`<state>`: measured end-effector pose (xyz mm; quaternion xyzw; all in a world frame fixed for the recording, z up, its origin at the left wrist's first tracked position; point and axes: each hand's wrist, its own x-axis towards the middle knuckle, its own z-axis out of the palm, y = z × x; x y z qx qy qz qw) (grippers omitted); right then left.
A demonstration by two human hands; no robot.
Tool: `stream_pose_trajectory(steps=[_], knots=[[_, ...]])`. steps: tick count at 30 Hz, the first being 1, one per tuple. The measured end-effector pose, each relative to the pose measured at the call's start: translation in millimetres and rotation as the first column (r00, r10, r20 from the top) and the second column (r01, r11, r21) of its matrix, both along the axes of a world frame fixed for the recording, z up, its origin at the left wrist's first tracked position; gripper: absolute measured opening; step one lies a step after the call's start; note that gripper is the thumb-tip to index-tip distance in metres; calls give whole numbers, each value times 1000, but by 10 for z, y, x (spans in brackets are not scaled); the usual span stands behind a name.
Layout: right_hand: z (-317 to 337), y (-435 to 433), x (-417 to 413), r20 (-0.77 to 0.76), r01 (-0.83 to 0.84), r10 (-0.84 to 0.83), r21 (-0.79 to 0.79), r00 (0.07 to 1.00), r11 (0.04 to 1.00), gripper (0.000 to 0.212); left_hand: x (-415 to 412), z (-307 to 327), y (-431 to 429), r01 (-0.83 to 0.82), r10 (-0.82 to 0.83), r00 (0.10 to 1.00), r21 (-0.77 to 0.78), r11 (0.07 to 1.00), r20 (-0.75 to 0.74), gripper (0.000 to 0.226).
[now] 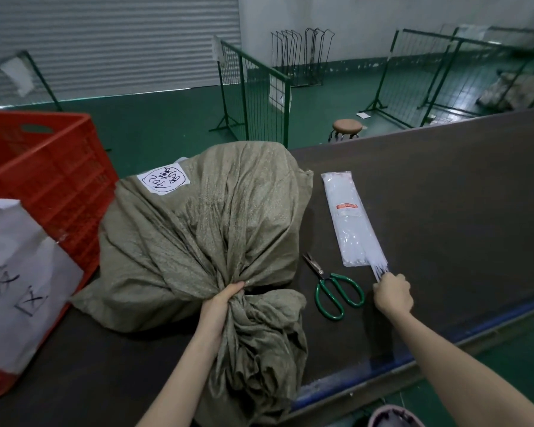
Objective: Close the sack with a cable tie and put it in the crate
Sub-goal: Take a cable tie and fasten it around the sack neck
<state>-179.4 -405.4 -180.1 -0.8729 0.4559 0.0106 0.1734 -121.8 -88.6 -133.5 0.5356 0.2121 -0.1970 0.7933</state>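
Head view: we look down at a dark table [429,192] with the big sack [204,229] on it. We tell every place from the sack.
Crate: the red crate [43,180] stands just left of the sack, touching it. A white paper sign [19,282] hangs on its near side.
Sack: it lies on the table, fat end far from us, loose neck toward us. A white label [162,179] sits on its far top.
Left hand: our left hand [221,303] is closed tight around the bunched neck of the sack.
Scissors: green-handled scissors [333,288] lie just right of the sack, points away from us.
Pack of ties: the clear pack of cable ties [350,217] lies right of the sack. Its long way runs from far to near, with the open end near us.
Right hand: our right hand [393,292] is at that open end, right of the scissors. Its fingers pinch the tips of the ties sticking out.
What matters next: we think a tie must slide out toward us along the pack's long way, then go left to the neck. The right hand is the nearer one.
Not done yet: no tie is around the neck, and the sack is not in the crate.
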Motion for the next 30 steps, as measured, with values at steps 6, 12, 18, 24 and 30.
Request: stream_pose_trajectory(steps=[6,12,18,24,30], knots=[[25,130,-33,32,-90,88,45,996,995,20,27,-52,6,16,-16,999,-5,1000,-39,44],[193,385,33,320,-231,167,175,933,957,15,29,-50,-11,72,-75,996,-71,995,-47,22],[571,741,151,621,-412,177,258,764,874,22,35,-68,24,114,-124,988,-100,988,-95,30],[932,1113,193,777,-671,426,-5,463,741,13,23,6,31,136,-145,979,-70,988,-143,12],[1140,1466,279,709,-755,676,-328,201,568,20,7,45,79,175,-184,973,-79,982,-136,12]])
